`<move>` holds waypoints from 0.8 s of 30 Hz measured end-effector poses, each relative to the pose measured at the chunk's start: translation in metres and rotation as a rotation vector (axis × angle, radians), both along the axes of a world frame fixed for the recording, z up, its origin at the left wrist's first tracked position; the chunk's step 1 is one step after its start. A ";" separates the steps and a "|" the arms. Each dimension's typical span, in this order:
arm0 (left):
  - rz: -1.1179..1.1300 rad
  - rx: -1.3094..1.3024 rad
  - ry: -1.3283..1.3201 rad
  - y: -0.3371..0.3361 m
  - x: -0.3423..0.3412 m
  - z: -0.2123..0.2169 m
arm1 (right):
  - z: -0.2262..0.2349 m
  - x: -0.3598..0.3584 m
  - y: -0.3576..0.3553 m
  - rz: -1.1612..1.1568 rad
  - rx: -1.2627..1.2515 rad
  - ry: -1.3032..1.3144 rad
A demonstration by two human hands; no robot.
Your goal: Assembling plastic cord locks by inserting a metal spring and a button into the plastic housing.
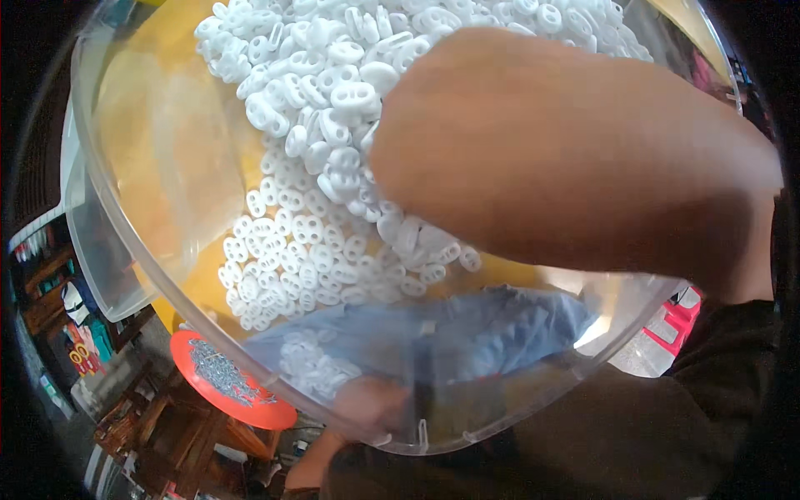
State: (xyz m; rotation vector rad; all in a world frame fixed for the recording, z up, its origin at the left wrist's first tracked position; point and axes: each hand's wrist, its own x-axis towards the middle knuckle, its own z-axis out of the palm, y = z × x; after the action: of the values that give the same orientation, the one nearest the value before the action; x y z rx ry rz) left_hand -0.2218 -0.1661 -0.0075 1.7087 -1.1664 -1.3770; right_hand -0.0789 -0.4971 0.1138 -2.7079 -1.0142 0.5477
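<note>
A large clear plastic bin (125, 229) fills most of the view. Small white oval plastic pieces with two holes (304, 242) lie heaped inside it, thickest at the far side. From the right, my right arm (575, 158) reaches over the bin, its near end rounded and slightly blurred against the heap. No fingers of my right hand show, so its hold is hidden. Low in the view, my left hand (373, 402) is by the near wall, seen through the clear plastic. A cluster of white pieces appears beside it. Its fingers are too indistinct to read.
Left of the bin, an orange-red dish (275, 414) holds many small grey metal pieces (221, 371). Blue cloth (467, 333) shows through the near wall. Another clear plastic container edge (108, 308) stands at left, wooden furniture (162, 421) below it. Something pink-red (679, 321) sits at right.
</note>
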 end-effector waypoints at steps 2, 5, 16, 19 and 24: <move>-0.084 0.056 0.010 -0.002 0.006 0.000 | -0.037 -0.006 -0.013 -0.037 0.485 -0.566; 0.177 -0.004 -0.122 0.020 -0.016 0.004 | -0.057 0.007 -0.005 -0.018 0.537 -0.459; 0.202 -0.108 -0.237 0.025 -0.018 -0.006 | -0.038 0.017 0.009 -0.071 0.290 0.094; 0.310 -0.967 -0.917 0.013 -0.012 -0.051 | -0.029 0.026 0.023 -0.062 0.237 0.239; 0.182 -0.178 -0.340 0.011 -0.008 0.004 | -0.014 0.035 0.030 -0.086 0.128 0.491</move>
State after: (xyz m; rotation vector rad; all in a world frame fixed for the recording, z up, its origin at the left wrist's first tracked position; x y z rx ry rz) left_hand -0.2296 -0.1547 -0.0036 1.9127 -1.2361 -0.8684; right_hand -0.0444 -0.4674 0.1003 -2.3173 -0.7649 1.0246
